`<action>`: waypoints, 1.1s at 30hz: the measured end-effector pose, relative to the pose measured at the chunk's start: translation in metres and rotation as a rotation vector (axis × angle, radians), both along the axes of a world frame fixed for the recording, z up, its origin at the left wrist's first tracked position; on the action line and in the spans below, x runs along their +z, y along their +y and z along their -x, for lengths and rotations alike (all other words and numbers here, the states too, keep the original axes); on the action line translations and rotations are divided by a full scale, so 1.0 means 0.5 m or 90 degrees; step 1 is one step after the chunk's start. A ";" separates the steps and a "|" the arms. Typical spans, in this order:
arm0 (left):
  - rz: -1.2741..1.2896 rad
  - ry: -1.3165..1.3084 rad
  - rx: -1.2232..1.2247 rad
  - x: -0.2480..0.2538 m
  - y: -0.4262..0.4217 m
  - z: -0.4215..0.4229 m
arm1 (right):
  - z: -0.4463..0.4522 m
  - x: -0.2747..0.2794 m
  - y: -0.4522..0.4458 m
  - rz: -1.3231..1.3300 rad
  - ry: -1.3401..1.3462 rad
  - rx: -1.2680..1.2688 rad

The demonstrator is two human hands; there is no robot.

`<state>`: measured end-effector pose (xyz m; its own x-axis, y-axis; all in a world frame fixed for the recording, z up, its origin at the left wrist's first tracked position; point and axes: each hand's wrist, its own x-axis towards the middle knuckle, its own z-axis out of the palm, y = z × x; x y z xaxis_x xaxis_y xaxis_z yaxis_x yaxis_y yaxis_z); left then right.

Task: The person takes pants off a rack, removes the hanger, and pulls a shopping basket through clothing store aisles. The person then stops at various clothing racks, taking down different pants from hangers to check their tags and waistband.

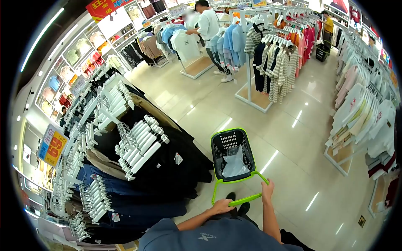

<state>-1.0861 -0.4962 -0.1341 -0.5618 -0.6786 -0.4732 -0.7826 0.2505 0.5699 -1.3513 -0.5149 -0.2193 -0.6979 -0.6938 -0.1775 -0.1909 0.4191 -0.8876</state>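
A black shopping basket (219,155) with a bright green rim hangs or stands in front of my legs; whether it touches the floor I cannot tell. Inside it lies a translucent plastic bag (235,162). The basket's green handle (245,199) is swung toward my body. My left hand (222,206) is closed around the left end of the handle's grip. Higher up on the right, my right hand (267,190) is closed on the handle's side arm, near its bend.
Trousers on white hangers (140,146) crowd the rack at left, beside a price sign (53,144). Racks of striped tops (278,77) and pale shirts (349,108) stand ahead and right. A person in white (208,27) stands at a rack; another basket (323,51) is farther back.
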 end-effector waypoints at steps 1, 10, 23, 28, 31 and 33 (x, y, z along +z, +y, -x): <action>-0.005 0.003 0.010 0.010 -0.006 0.008 | 0.004 0.006 -0.009 0.002 0.014 -0.001; 0.026 0.012 0.035 0.016 -0.064 0.091 | 0.024 0.027 -0.061 0.016 0.034 -0.020; -0.016 0.132 0.000 0.057 -0.284 0.159 | 0.114 0.040 -0.283 -0.013 -0.142 0.001; 0.055 0.151 0.041 0.050 -0.383 0.127 | 0.104 0.024 -0.409 -0.018 -0.064 0.112; 0.036 0.132 0.081 0.039 -0.405 0.086 | 0.053 0.119 -0.463 -0.089 -0.155 0.148; 0.048 0.174 0.120 0.033 -0.413 0.082 | 0.029 0.169 -0.510 -0.054 -0.127 0.160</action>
